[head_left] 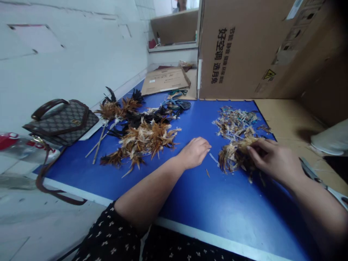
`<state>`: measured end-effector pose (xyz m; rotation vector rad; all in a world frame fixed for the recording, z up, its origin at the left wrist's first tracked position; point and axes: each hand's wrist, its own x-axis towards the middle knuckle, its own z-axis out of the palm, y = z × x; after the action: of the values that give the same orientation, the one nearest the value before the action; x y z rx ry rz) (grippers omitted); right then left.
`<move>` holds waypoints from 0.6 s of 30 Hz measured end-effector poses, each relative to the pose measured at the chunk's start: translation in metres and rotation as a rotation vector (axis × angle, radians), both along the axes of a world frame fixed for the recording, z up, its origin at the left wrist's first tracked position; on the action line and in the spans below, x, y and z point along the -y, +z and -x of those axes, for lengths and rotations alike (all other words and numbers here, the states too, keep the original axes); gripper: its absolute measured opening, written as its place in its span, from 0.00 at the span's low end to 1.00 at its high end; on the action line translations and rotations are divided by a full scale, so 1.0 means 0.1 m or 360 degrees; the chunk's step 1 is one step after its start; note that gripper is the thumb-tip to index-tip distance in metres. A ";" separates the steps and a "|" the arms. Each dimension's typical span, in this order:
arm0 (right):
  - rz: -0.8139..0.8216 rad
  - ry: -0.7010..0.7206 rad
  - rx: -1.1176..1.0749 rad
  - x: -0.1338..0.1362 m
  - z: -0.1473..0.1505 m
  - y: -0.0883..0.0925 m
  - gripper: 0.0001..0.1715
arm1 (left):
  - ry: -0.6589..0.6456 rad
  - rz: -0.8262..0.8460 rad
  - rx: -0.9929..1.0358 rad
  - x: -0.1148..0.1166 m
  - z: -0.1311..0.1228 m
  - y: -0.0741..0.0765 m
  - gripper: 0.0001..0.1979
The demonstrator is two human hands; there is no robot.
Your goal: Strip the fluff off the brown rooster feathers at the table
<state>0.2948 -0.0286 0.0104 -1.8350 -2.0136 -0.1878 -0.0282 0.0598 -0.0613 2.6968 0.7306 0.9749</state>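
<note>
My left hand (194, 152) rests on the blue board (190, 203) with its fingers pinched together at the tip of a thin pale quill (214, 158). My right hand (274, 159) lies on a small pile of brown feathers (233, 156), fingers curled into it and gripping feathers. A larger heap of brown, white and black feathers (141, 136) lies to the left of my left hand. Behind the right hand is a pile of trimmed feather scraps (235, 121).
A patterned handbag (61, 119) stands at the left edge, a plastic bottle (24, 148) beside it. A big cardboard box (244, 47) stands at the back. Scissors (323, 185) lie by my right wrist. Thin sticks (99, 143) lie near the feather heap.
</note>
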 end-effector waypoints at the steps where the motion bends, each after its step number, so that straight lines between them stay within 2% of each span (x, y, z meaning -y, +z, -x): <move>1: -0.0053 0.0000 -0.0049 0.01 0.04 -0.07 0.22 | 0.0016 -0.0032 0.0052 0.00 -0.01 0.00 0.13; 5: -0.0082 0.0028 0.0035 0.09 0.34 -0.28 0.29 | 0.0088 -0.0073 0.0361 0.09 -0.13 0.05 0.11; 9: -0.0014 0.0142 0.0246 0.12 0.61 -0.38 0.39 | 0.0159 0.0027 0.0694 0.34 -0.31 0.18 0.11; 11: -0.0015 0.0217 0.0297 0.11 0.65 -0.41 0.36 | 0.0197 0.0104 0.0801 0.48 -0.39 0.24 0.12; 15: -0.0042 0.0316 0.0188 0.12 0.57 -0.45 0.22 | 0.0238 0.0396 0.0929 0.63 -0.46 0.31 0.12; 18: -0.0214 0.0313 -0.0034 0.14 0.47 -0.44 0.19 | 0.0404 0.0917 0.1082 0.63 -0.50 0.28 0.10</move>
<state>0.2474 -0.0430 -0.0334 -1.5417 -2.0968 -0.2390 0.0217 -0.0034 -0.0335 1.6615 1.0045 1.3672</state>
